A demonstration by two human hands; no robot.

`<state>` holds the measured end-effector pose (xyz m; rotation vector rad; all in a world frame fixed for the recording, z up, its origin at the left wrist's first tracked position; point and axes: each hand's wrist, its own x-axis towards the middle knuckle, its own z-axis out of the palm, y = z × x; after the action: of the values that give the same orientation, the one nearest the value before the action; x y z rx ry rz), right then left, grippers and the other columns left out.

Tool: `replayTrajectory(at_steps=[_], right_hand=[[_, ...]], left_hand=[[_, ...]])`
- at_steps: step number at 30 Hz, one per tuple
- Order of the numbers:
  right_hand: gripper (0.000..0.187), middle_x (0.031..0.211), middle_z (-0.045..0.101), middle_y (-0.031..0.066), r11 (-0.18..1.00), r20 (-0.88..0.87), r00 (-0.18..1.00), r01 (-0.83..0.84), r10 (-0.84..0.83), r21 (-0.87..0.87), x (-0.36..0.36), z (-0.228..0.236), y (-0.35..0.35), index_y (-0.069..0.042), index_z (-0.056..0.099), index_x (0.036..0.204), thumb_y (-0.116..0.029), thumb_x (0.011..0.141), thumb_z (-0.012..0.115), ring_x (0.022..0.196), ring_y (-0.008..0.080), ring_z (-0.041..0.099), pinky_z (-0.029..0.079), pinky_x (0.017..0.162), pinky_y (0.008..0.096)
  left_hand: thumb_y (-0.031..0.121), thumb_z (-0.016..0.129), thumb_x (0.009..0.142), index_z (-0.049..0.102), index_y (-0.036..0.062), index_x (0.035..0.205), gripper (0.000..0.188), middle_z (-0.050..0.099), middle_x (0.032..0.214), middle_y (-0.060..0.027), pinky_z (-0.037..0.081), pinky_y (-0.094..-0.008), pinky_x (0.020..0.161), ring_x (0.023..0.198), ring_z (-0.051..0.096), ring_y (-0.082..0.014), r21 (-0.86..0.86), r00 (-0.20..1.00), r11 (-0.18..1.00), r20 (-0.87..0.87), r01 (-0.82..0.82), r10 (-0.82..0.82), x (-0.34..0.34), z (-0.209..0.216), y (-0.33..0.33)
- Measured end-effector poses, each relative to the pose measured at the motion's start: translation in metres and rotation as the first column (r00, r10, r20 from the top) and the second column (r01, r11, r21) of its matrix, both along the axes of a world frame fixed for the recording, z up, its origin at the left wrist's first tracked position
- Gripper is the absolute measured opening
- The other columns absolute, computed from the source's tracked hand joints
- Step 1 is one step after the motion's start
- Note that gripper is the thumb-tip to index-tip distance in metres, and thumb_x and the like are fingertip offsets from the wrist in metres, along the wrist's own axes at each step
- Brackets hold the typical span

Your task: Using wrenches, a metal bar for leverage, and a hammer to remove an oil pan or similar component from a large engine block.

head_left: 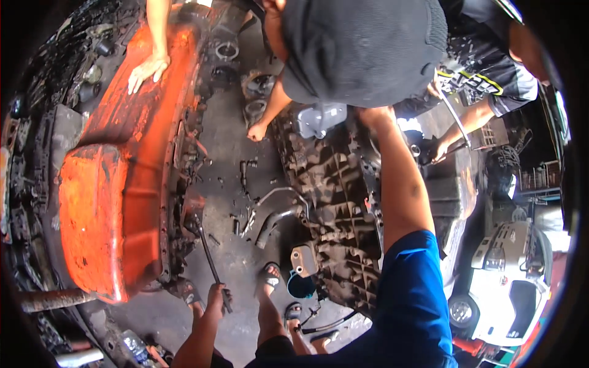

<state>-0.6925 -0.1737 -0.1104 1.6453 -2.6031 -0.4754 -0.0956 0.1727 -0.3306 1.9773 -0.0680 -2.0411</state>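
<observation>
My left hand (217, 300) is wrapped round the lower end of a long dark wrench (209, 254). Its head meets the bolted flange edge of an orange engine oil pan (92, 208). Across the upturned dark engine block (337, 202) reaches my right arm, in a blue sleeve. My right hand (377, 116) is beside the black cap of a person bending in; its fingers are hidden there, so what it holds, if anything, does not show.
A person's hand (149, 72) lies on the orange pan. The person in the black cap (365, 49) bends over the block, one fist (257, 130) beside it. At right another person holds a long bar (454, 116). Loose parts and a curved hose (274, 224) lie on the floor.
</observation>
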Motion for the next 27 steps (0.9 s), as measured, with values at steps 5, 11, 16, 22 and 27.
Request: replayTrajectory(at_steps=[5,11,16,22,27], right_hand=[[0.064,0.155,0.028,0.0108,0.998,0.023,1.0,0.005,-0.003,-0.059,-0.004,-0.007,-0.014,-0.018,0.033,0.148,-0.053,0.095,0.035,0.14,0.0257,0.032,0.027,0.113,0.0478],[0.065,0.157,0.025,0.0015,0.999,0.071,0.997,0.013,-0.009,-0.053,-0.001,0.004,-0.003,-0.022,0.029,0.15,-0.057,0.096,0.027,0.142,0.0219,0.031,0.026,0.114,0.0461],[0.044,0.114,0.063,0.0166,0.838,0.051,0.995,-0.04,0.081,-0.544,0.058,0.058,0.037,-0.004,0.061,0.11,-0.033,0.076,0.062,0.109,0.0323,0.057,0.043,0.093,0.0486],[0.036,0.095,0.057,0.0202,0.676,0.49,0.796,0.144,0.354,-0.722,0.316,0.01,0.244,0.0,0.055,0.109,-0.016,0.078,0.063,0.093,0.0376,0.057,0.047,0.08,0.0477],[0.054,0.117,0.058,0.021,0.897,0.888,0.264,0.343,-0.375,0.277,0.516,-0.086,0.409,-0.008,0.045,0.135,-0.039,0.092,0.053,0.111,0.0381,0.057,0.044,0.095,0.0488]], left_hand=[[0.025,0.059,0.085,0.05,0.0113,0.101,0.023,0.055,0.075,-0.0071,0.05,-0.0343,0.055,0.06,0.057,-0.0195,-0.007,1.0,1.0,-0.002,-0.024,0.024,0.009,0.015,0.0],[0.025,0.06,0.085,0.051,0.011,0.102,0.024,0.056,0.076,-0.0075,0.052,-0.0354,0.058,0.064,0.059,-0.0205,-0.018,1.0,0.999,0.011,0.027,-0.027,0.005,0.006,0.0],[0.025,0.06,0.085,0.052,0.012,0.104,0.025,0.059,0.084,-0.0073,0.052,-0.0387,0.064,0.073,0.062,-0.0221,-0.007,0.969,0.969,0.004,0.245,-0.245,0.008,0.003,-0.01],[0.023,0.053,0.09,0.052,0.009,0.111,0.025,0.062,0.093,-0.0085,0.053,-0.0393,0.069,0.082,0.064,-0.0232,0.035,0.907,0.907,-0.046,0.42,-0.418,0.027,0.01,-0.031],[0.026,0.06,0.089,0.054,0.0095,0.111,0.028,0.062,0.096,-0.0079,0.055,-0.0392,0.065,0.084,0.063,-0.0251,0.018,0.85,0.863,-0.187,0.505,-0.493,0.051,-0.016,-0.063]])
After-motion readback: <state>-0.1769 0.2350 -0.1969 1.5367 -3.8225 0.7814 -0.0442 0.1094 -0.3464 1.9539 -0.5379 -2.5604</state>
